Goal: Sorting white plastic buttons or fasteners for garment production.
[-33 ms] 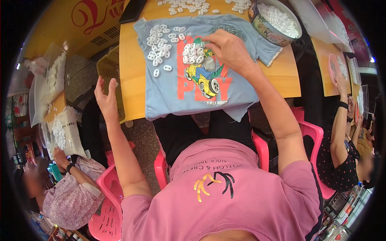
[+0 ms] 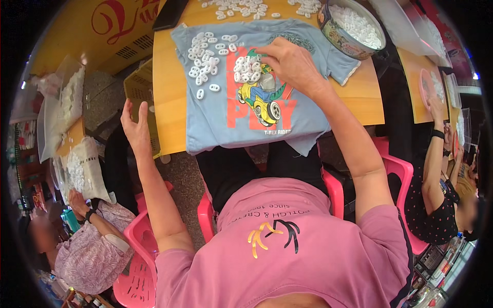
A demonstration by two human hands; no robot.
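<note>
My right hand [image 2: 295, 64] reaches over a light blue T-shirt [image 2: 205, 118] spread on the table. Its fingers are bent and drawn together at the right edge of a small heap of white oval plastic pieces with two holes [image 2: 247, 69]. Whether a piece is between the fingertips is too small to make out. To the left of that heap lies a looser group of the same white pieces [image 2: 203, 56], with two apart near the shirt's printed picture. My left hand [image 2: 136, 128] hangs in the air left of the table edge, fingers apart, holding nothing.
More white pieces [image 2: 239, 7] lie at the table's far side. A round tin [image 2: 352, 46] full of them stands at the far right. A yellow crate [image 2: 138, 84] sits below the left edge. People work at tables on both sides, near pink chairs [image 2: 403, 174].
</note>
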